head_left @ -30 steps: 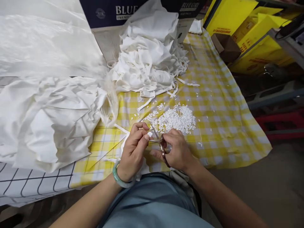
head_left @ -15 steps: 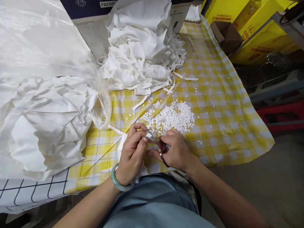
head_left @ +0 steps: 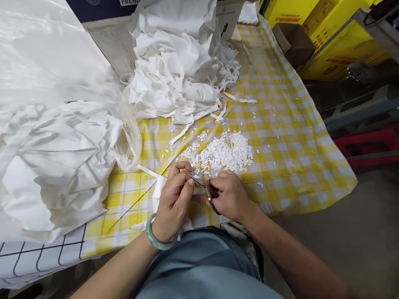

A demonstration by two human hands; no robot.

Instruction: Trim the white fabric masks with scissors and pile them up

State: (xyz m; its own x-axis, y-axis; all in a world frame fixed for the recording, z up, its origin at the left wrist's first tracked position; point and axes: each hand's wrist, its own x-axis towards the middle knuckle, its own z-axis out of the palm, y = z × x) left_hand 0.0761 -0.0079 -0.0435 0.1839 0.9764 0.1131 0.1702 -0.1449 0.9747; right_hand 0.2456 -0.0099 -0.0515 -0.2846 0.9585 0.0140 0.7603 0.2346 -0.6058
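My right hand [head_left: 232,196] is closed round the handles of a small pair of scissors [head_left: 213,204], whose blades point left to my other hand's fingertips. My left hand [head_left: 175,197], with a green bangle at the wrist, pinches a white fabric strap close to the blades; the fingers mostly hide the strap's end. White cloth [head_left: 158,193] from that piece shows behind the left hand and under the wrist. Just beyond both hands lies a heap of small white cut bits [head_left: 229,153] on the yellow checked tablecloth [head_left: 289,166].
A tall pile of white fabric pieces with straps [head_left: 183,79] stands at the back, against a dark blue and white box [head_left: 109,41]. On the left, a clear plastic bag [head_left: 132,141] surrounds more folded white cloth [head_left: 62,166]. Yellow boxes [head_left: 346,54] and an open carton [head_left: 293,43] are beyond the table's right edge.
The scissor blades look closer together at the left fingertips. Both hands stay nearly in place, while the view has shifted slightly.
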